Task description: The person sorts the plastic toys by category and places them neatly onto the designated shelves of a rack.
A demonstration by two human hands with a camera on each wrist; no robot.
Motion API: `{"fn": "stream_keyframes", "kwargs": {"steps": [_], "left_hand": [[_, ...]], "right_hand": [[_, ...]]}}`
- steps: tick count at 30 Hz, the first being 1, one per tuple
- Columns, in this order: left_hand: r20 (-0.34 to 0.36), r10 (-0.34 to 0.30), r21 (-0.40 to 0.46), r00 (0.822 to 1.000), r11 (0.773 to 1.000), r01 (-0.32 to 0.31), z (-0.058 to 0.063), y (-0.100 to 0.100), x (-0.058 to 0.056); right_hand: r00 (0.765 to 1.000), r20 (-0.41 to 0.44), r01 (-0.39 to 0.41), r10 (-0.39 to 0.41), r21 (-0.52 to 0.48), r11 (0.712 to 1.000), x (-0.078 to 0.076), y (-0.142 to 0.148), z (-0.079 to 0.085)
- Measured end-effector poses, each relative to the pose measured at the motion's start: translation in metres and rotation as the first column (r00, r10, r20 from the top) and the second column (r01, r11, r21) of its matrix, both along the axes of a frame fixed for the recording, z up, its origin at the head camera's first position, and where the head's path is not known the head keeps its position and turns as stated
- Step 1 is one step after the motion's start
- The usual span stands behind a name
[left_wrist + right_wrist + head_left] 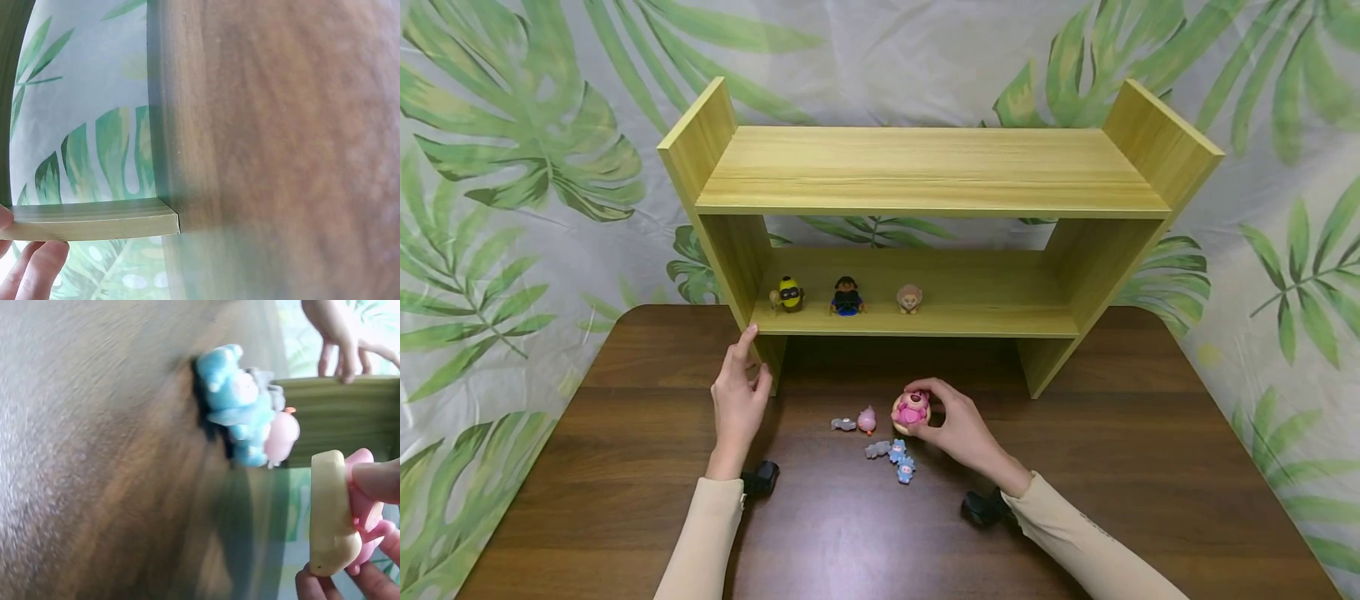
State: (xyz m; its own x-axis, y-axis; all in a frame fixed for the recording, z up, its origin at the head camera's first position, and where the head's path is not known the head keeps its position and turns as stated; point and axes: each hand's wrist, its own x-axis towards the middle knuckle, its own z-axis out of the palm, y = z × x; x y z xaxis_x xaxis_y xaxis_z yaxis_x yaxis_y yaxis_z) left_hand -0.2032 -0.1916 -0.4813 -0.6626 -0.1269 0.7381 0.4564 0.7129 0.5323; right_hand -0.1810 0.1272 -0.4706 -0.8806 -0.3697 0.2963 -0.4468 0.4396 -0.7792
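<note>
My right hand (pixel 964 429) pinches a pink bear figurine (pixel 913 408) with a cream round base, just above the table. In the right wrist view, the thumb and fingers hold the pink bear (pixel 365 509) from both sides of its cream backing (pixel 328 512). My left hand (pixel 739 400) is at the wooden shelf's left side panel (pixel 94 220), thumb on one face and fingers on the other. Left of the bear lie a pink round figurine (pixel 867 419), two small grey figurines (pixel 844 424) and two light blue figurines (pixel 906 471).
On the middle board (pixel 992 312) of the shelf stand a yellow-and-black figurine (pixel 790 294), a dark-haired figurine in blue (pixel 847 297) and a fluffy beige figurine (pixel 909 298). The shelf's top board (pixel 917 171) overhangs them. A leaf-patterned cloth (pixel 527 125) hangs behind the brown table (pixel 1150 467).
</note>
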Motion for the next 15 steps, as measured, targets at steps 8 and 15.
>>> {"fn": "stream_keyframes", "kwargs": {"steps": [8,15], "left_hand": [[0.005,0.002,0.0,1.0,1.0,-0.002,0.0,0.0,0.001],[0.009,0.006,0.0,1.0,1.0,-0.006,0.0,0.001,0.001]], "right_hand": [[0.999,0.017,-0.033,0.034,-0.016,0.999,0.006,0.004,0.012],[0.998,0.039,-0.057,0.058,-0.04,0.998,0.012,0.005,0.024]]}}
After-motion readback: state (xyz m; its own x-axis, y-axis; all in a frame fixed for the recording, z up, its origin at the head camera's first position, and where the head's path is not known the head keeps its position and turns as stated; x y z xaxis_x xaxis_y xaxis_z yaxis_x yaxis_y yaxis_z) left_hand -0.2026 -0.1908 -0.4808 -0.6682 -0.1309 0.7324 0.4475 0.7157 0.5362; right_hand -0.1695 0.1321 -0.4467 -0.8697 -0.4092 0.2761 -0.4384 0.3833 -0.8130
